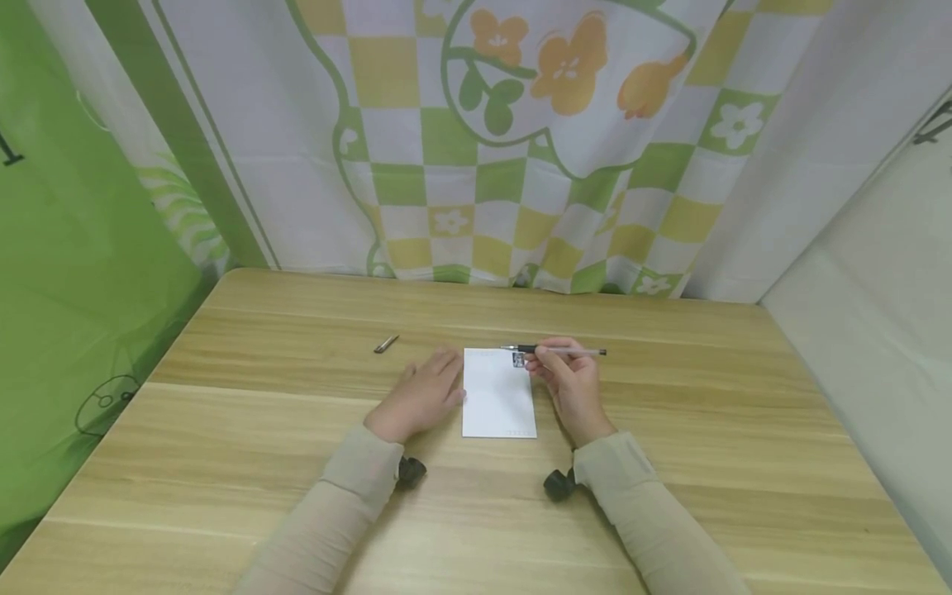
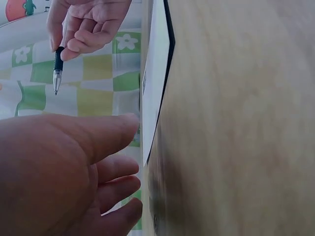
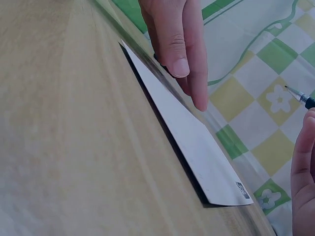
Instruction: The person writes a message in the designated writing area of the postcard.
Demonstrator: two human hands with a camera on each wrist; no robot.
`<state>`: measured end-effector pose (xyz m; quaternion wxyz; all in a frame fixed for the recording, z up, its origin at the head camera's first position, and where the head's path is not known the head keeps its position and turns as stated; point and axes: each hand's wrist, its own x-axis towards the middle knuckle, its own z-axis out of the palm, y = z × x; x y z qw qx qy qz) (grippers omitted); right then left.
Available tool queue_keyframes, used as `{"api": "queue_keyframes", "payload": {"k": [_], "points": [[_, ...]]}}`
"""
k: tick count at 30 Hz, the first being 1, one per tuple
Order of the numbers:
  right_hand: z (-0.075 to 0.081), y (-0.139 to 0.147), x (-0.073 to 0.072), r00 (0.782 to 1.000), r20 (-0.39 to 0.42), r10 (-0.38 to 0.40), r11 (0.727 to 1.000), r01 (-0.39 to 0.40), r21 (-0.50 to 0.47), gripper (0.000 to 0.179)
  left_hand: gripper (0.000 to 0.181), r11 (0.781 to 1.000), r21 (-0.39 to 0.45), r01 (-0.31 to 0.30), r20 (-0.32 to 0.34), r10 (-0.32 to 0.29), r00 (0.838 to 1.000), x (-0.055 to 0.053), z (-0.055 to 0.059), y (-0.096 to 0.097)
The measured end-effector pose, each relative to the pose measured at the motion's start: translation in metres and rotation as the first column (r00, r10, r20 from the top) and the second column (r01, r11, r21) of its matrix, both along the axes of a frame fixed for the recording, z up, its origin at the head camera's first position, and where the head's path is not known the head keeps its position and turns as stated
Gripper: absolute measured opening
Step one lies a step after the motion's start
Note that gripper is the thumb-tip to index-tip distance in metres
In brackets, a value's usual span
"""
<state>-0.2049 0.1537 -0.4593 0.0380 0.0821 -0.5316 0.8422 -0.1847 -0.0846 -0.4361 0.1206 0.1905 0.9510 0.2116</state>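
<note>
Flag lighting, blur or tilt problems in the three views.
Head: soft, even light, no hard glare, print on the white card too small to read; left wrist: view turned sideways, grain of the tabletop blurred, soft shadow beside the left hand; right wrist: scene tilted, tabletop soft at left, pen cut by the frame edge.

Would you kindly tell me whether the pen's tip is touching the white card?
Apart: the left wrist view shows the pen's tip raised clear of the white card, with the patterned curtain visible between them.
</note>
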Motion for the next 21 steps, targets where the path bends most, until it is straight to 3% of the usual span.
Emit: {"api": "queue_keyframes", "payload": {"k": [21], "points": [[-0.0012,-0.0029,-0.0006,1.000,0.026,0.012,1.000,-0.013,0.027,0.007,0.060,0.997,-0.068,0.038,0.023,-0.037,0.999,0.0008,-0.0033,0.0013]]}}
